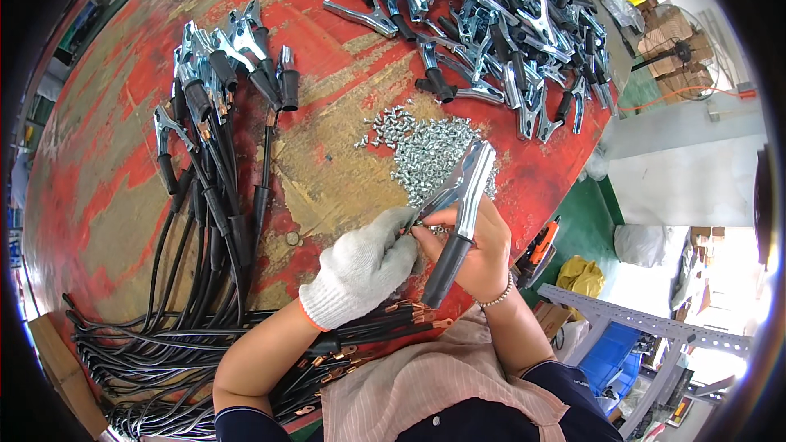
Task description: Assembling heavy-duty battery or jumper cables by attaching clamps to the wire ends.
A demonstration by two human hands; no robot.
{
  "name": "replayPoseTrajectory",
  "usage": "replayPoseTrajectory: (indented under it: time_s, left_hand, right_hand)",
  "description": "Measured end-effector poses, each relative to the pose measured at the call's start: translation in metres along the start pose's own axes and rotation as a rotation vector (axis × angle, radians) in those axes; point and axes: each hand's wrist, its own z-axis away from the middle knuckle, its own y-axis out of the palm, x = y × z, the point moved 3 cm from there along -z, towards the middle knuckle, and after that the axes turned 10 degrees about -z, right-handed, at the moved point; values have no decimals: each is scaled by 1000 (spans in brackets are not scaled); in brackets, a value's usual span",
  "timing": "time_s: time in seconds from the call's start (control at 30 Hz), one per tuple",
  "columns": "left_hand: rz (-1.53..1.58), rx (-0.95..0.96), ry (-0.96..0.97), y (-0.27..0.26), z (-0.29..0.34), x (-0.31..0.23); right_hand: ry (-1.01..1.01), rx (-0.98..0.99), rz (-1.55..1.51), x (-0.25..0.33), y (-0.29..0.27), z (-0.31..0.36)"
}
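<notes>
In front of me is a metal spring clamp [471,192] with a black handle sleeve [448,272]. My left hand [364,258], in a white knit glove, is closed around the near side of the clamp. My bare right hand [479,247] grips the clamp too, its thumb and finger meeting the glove's fingertips at the clamp's lower part. Whether a small part sits between those fingertips is hidden. Just beyond the hands lies a heap of small silver screws [430,151].
At the back right is a large pile of clamps [508,24]. Clamps fitted to black cables [209,188] lie on the left of the worn red table [319,74]. More cables with copper lugs [344,364] lie by my left forearm. Beyond the right edge stands a grey metal frame [647,323].
</notes>
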Motion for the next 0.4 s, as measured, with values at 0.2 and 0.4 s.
replayPoseTrajectory:
  time_s: [0.2, 0.4]
  left_hand:
    - [-29, 0, -6, -1, 0, 0]
    - [-11, 52, -70, -2, -3, -8]
  right_hand:
    - [-105, -17, -14, 2, 3, 0]
    - [-120, -43, 0, -2, 1, 1]
